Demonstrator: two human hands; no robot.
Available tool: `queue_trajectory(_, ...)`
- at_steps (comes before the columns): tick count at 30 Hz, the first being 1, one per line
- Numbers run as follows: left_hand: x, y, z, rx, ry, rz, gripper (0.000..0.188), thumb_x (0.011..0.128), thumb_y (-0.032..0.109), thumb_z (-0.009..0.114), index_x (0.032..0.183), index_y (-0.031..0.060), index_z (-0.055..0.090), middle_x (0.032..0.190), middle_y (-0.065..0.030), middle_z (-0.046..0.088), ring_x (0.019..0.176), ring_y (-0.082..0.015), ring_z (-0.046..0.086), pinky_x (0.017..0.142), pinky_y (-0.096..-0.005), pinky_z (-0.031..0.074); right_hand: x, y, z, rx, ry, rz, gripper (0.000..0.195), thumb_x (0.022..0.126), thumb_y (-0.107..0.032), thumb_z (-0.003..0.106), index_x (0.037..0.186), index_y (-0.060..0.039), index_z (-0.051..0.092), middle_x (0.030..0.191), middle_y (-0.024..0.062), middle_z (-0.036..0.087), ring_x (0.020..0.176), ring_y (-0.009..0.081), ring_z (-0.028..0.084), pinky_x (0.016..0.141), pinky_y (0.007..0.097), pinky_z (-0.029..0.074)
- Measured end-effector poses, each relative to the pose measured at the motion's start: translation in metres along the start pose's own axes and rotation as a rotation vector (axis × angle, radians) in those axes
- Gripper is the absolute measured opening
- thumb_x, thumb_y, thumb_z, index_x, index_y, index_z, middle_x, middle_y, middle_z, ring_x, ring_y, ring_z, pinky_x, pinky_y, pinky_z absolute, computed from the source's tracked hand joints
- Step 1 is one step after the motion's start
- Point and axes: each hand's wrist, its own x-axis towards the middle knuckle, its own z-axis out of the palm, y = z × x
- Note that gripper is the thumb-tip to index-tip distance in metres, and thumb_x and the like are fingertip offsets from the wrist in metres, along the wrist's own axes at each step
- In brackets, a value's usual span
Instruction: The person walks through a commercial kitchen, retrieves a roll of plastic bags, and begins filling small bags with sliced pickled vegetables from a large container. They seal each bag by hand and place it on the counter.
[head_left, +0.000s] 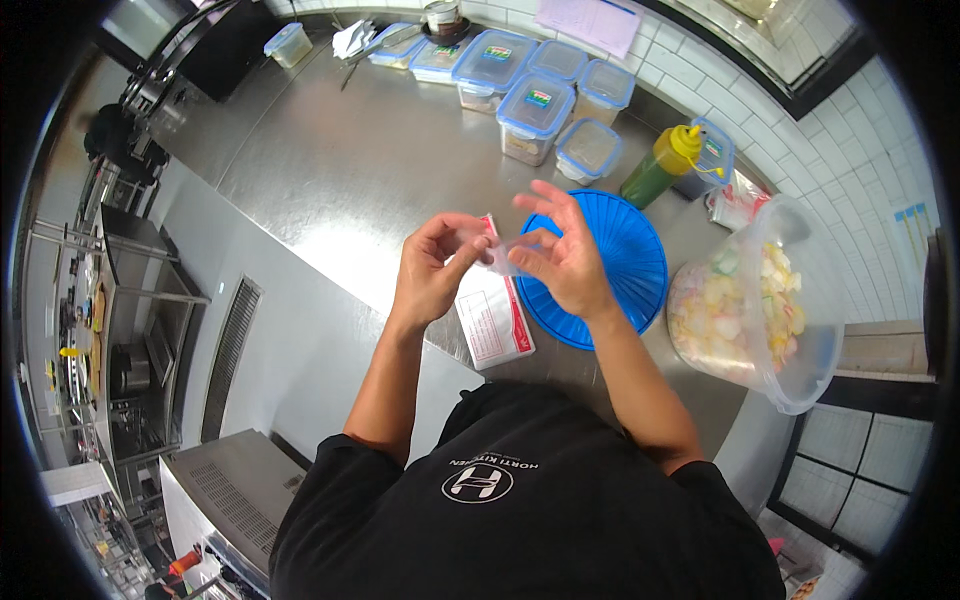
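Note:
A thin, clear piece of plastic film (504, 259), blurred and possibly a disposable glove, stretches between my two hands. My left hand (431, 262) pinches one end between thumb and fingers. At the other end, the thumb and a finger of my right hand (566, 262) meet the film, while its other fingers spread upward. Below them a white and red printed plastic packet (495, 326) lies flat on the steel worktop (322, 157), partly covered by the hands. Under my right hand and forearm is a round, ribbed blue lid (634, 259).
A large clear tub (709, 300) of cut, pale mixed food stands tilted in view at right. Beyond the lid are a green-filled squeeze bottle (660, 169) with a yellow cap and several blue-lidded containers (536, 105) by the tiled wall. The worktop's edge runs along the left.

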Motion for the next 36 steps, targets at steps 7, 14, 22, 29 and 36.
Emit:
queue_trajectory(7, -0.005, 0.045, 0.060, 0.428, 0.404, 0.236, 0.034, 0.085, 0.023, 0.084, 0.101, 0.0030, 0.062, 0.084, -0.0038, 0.065, 0.079, -0.0123, 0.062, 0.074, -0.0281, 0.050, -0.042, -0.076, -0.031, -0.585, 0.101, -0.069, 0.027, 0.082, -0.011, 0.084, 0.103, -0.0041, 0.070, 0.083, 0.0026, 0.071, 0.072, 0.0087, 0.064, 0.063, 0.0263, 0.050)
queue_trajectory(14, -0.031, 0.017, 0.127, -0.449, -0.067, -0.426, 0.009, 0.101, 0.017, 0.066, 0.103, 0.0099, 0.061, 0.101, -0.0025, 0.067, 0.094, -0.0140, 0.065, 0.088, -0.0390, 0.056, -0.107, -0.068, -0.039, -0.480, 0.351, -0.191, 0.031, 0.085, -0.007, 0.079, 0.115, -0.0053, 0.069, 0.080, 0.0035, 0.066, 0.070, 0.0106, 0.063, 0.063, 0.0263, 0.051)
queue_trajectory(22, -0.054, -0.017, 0.183, -0.538, -0.066, -0.462, 0.006, 0.104, 0.017, 0.058, 0.102, 0.0135, 0.053, 0.100, -0.0044, 0.067, 0.101, -0.0187, 0.065, 0.095, -0.0464, 0.051, -0.156, -0.042, -0.075, -0.528, 0.555, -0.102, 0.022, 0.098, -0.013, 0.068, 0.115, 0.0000, 0.069, 0.097, 0.0051, 0.069, 0.084, 0.0115, 0.063, 0.069, 0.0252, 0.050)
queue_trajectory(29, -0.049, -0.001, 0.195, -0.781, -0.250, -0.802, 0.012, 0.101, 0.014, 0.060, 0.111, 0.0143, 0.053, 0.100, -0.0057, 0.065, 0.098, -0.0190, 0.066, 0.088, -0.0402, 0.052, -0.191, -0.025, -0.098, 0.933, 0.173, -0.007, 0.016, 0.102, -0.016, 0.062, 0.109, -0.0042, 0.070, 0.091, 0.0008, 0.067, 0.082, 0.0116, 0.060, 0.075, 0.0284, 0.047)
queue_trajectory(36, -0.067, 0.014, 0.225, -0.005, -0.327, 0.033, 0.029, 0.092, -0.005, 0.066, 0.110, 0.0077, 0.047, 0.096, -0.0008, 0.045, 0.085, -0.0076, 0.047, 0.077, -0.0238, 0.046, -0.201, -0.076, -0.104, 0.574, 0.270, -0.134, 0.022, 0.100, -0.010, 0.064, 0.120, -0.0070, 0.054, 0.086, -0.0020, 0.054, 0.071, 0.0085, 0.052, 0.064, 0.0223, 0.043)
